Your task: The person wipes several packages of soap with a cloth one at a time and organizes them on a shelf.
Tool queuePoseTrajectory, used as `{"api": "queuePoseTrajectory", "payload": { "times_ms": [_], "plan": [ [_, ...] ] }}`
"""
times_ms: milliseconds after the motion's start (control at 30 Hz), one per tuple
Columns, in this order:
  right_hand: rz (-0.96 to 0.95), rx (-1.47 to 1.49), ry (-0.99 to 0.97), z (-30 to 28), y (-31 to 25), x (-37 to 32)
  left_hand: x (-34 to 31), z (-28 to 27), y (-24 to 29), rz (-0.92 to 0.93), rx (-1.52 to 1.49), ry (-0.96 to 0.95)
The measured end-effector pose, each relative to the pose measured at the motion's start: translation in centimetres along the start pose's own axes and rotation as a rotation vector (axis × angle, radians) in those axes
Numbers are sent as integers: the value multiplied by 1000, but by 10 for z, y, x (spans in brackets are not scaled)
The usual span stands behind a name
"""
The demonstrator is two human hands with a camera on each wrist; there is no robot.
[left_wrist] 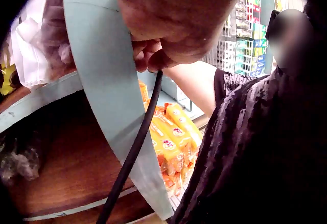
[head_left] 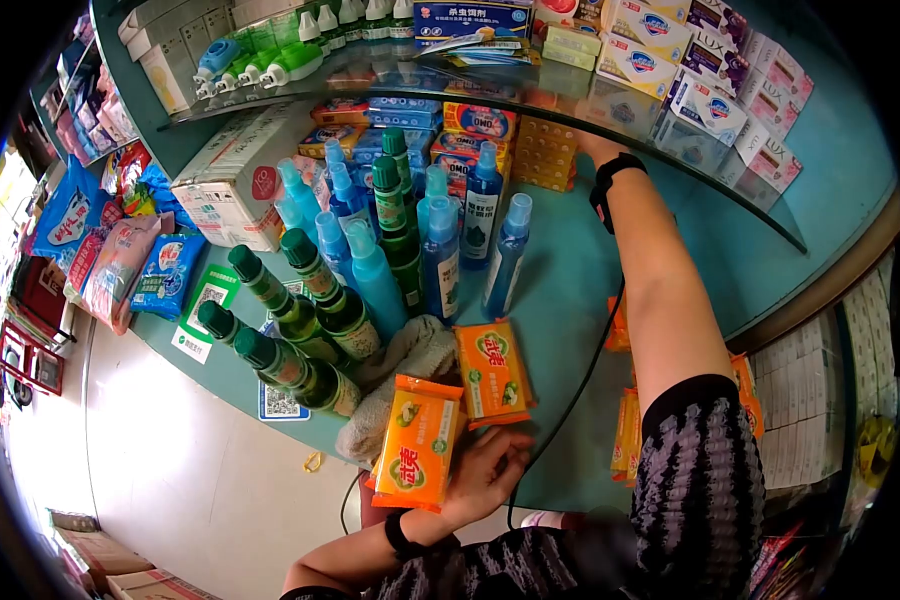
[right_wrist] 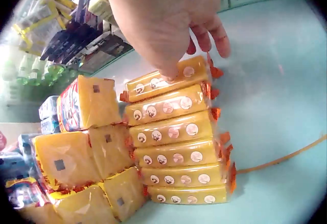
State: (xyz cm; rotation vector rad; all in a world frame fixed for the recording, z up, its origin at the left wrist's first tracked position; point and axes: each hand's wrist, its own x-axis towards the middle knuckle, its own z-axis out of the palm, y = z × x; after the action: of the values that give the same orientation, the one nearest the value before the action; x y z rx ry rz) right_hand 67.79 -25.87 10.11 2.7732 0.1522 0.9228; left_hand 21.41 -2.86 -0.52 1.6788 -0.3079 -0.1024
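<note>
In the right wrist view, my right hand is over a stack of orange bar packs. Its thumb overlaps the top pack, and its loosely bent fingers extend past that pack's end. The head view hides most of this hand under the glass shelf. My left hand lies at the counter's front edge with fingers loosely curled, beside an orange pack. Another orange pack lies just above it. A black cable runs by the left fingertips.
Green bottles and blue spray bottles crowd the counter, next to a grey cloth. The glass shelf with boxed soaps overhangs the right forearm. Yellow-wrapped blocks adjoin the orange stack. More orange packs lie by the right sleeve.
</note>
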Motion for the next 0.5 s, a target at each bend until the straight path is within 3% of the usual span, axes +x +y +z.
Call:
{"api": "queuePoseTrajectory", "payload": {
  "times_ms": [500],
  "plan": [
    [97,162,14,-2,-13,-3,0,-1,2,-1,-1,-13]
  ]
}}
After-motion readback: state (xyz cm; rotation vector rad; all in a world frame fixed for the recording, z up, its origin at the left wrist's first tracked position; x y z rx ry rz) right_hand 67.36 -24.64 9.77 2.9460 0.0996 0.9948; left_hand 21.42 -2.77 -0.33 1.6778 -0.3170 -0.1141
